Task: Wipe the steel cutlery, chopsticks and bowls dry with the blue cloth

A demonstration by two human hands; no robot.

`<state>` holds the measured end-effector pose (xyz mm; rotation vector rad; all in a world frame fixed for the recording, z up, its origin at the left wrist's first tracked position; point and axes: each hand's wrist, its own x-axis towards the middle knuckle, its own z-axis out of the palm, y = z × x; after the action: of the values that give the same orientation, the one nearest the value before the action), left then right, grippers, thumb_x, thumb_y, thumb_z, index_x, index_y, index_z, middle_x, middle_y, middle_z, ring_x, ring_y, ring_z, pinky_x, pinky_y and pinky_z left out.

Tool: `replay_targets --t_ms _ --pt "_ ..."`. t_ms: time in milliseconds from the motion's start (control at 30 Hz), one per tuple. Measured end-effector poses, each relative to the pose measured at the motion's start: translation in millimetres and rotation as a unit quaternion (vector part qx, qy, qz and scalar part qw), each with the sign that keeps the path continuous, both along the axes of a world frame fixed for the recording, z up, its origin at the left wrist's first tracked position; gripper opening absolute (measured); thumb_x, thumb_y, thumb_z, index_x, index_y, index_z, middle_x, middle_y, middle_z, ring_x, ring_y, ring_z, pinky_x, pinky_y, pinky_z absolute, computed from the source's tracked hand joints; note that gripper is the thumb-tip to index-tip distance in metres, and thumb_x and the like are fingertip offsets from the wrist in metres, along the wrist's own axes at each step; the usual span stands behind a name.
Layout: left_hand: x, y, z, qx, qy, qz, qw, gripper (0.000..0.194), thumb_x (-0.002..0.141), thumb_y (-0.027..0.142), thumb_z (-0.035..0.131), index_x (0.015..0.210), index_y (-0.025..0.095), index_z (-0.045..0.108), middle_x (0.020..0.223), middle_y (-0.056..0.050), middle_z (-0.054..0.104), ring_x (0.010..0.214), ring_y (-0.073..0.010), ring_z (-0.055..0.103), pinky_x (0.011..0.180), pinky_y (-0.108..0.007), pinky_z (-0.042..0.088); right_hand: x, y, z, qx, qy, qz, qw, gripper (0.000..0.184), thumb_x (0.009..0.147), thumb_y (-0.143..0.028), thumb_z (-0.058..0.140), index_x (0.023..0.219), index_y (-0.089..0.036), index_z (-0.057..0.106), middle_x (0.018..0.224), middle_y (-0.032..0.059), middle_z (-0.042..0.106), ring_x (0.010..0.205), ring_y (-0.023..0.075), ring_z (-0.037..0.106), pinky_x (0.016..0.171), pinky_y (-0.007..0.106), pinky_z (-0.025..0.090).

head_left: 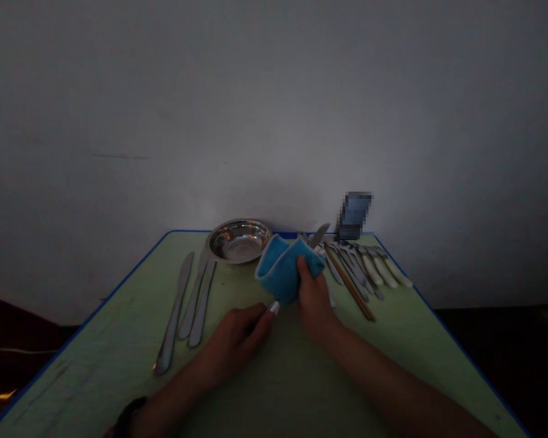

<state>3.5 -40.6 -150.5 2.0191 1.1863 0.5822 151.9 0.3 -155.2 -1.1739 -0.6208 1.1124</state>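
My left hand (pixel 244 334) is closed on the handle end of a table knife (pixel 320 233). The blade tip sticks out past the far side of a blue cloth (pixel 281 267). Wrapped round the middle of the knife, the cloth is gripped by my right hand (pixel 313 295), its thumb pressed on top. The cloth hides most of the knife. To the left, a separate knife (pixel 176 316) lies on the table, with two more metal handles (pixel 200 310) beside it, their far ends reaching the metal bowl (pixel 240 242).
The green table (pixel 278 389) has a blue edge and meets a grey wall (pixel 274 109). At the right lie wooden chopsticks (pixel 354 289), several metal utensils (pixel 358 267) and some pale-handled cutlery (pixel 386 271). A pixelated upright device (pixel 355 214) stands at the back right.
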Motion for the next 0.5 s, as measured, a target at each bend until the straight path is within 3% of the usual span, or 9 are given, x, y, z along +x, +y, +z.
replay_targets --t_ms 133,300,400,500 --pt "-2 -2 -0.4 0.026 0.009 -0.048 0.998 0.035 0.091 0.035 0.035 0.062 0.019 0.042 0.054 0.007 0.036 0.048 -0.0082 0.040 0.048 -0.021 0.028 26 25 19.9 0.048 0.118 -0.056 0.990 0.037 0.075 -0.042 0.060 0.106 -0.022 0.058 0.114 0.0022 0.065 0.099 0.0162 0.062 0.085 0.034 0.049" --pt "-7 0 -2.2 0.057 0.045 -0.062 0.995 0.035 0.092 0.035 0.034 0.062 0.019 0.042 0.055 0.007 0.037 0.049 -0.0088 0.042 0.052 -0.023 0.030 50 32 51.5 0.080 0.159 -0.069 0.982 0.028 0.082 -0.038 0.052 0.104 -0.022 0.060 0.112 0.0029 0.066 0.094 0.0149 0.064 0.080 0.033 0.053" --pt "-5 -1 3.8 0.049 0.043 -0.074 0.995 0.034 0.092 0.035 0.035 0.065 0.019 0.044 0.057 0.005 0.042 0.052 -0.0100 0.046 0.053 -0.023 0.033 53 30 56.5 0.108 0.140 -0.067 0.982 0.031 0.079 -0.041 0.055 0.104 -0.023 0.060 0.110 0.0023 0.066 0.095 0.0163 0.064 0.080 0.035 0.053" --pt "5 -7 10.5 0.028 -0.014 -0.062 0.998 0.026 0.093 0.034 0.033 0.083 0.017 0.051 0.069 0.002 0.054 0.061 -0.0118 0.052 0.059 -0.023 0.038 46 25 49.6 0.119 0.094 -0.061 0.987 0.035 0.075 -0.044 0.060 0.102 -0.022 0.061 0.104 0.0025 0.069 0.094 0.0173 0.064 0.081 0.035 0.052"
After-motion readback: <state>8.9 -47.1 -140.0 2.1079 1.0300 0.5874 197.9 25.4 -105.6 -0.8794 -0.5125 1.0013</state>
